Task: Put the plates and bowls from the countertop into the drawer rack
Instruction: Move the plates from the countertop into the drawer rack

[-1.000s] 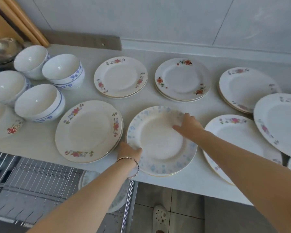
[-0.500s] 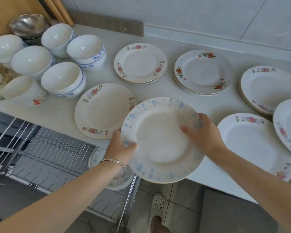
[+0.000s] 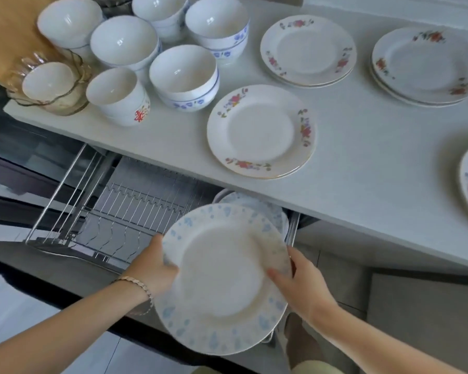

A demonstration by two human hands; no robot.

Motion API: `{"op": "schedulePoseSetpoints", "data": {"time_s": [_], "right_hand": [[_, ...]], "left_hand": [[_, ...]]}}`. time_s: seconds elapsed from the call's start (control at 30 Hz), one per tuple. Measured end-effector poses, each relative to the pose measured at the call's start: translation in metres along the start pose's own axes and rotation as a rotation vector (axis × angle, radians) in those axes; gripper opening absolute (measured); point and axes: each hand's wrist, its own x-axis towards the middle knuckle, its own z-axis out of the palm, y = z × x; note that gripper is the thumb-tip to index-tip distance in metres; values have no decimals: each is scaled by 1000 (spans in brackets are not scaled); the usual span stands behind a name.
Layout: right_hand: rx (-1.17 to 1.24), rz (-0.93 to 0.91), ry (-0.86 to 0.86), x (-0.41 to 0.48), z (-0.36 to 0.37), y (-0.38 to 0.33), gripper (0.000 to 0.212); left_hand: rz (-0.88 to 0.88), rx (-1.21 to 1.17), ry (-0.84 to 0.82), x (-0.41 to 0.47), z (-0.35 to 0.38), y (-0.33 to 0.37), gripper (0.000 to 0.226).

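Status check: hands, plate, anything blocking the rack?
Both hands, left and right, grip the blue-speckled white plate, held over the open wire drawer rack. Another blue-patterned plate already racked behind it. Slots to the left free.

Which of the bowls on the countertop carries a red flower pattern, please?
The small front bowl beside the glass dish; the other patterned bowls show blue markings.

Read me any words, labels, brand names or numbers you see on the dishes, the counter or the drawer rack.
None: no readable text anywhere in view.
The plates and bowls carry only flower patterns, and the blue-speckled plate in the hands shows no print.
The red mark on one bowl looks like a flower but is too blurred to be sure.
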Motion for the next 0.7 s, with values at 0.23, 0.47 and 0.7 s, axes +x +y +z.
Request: {"op": "schedulePoseSetpoints", "data": {"time_s": [0.23,0.47,0.7], "right_hand": [[47,293,46,57,75,34,40],[-72,387,201,143,85,60,37],[-117,431,338,210,86,73,41]], "left_hand": [[-48,106,-30,97,31,-29,37],[-15,110,54,195,85,-9,32],[-27,71,115,251,111,21,41]]}}
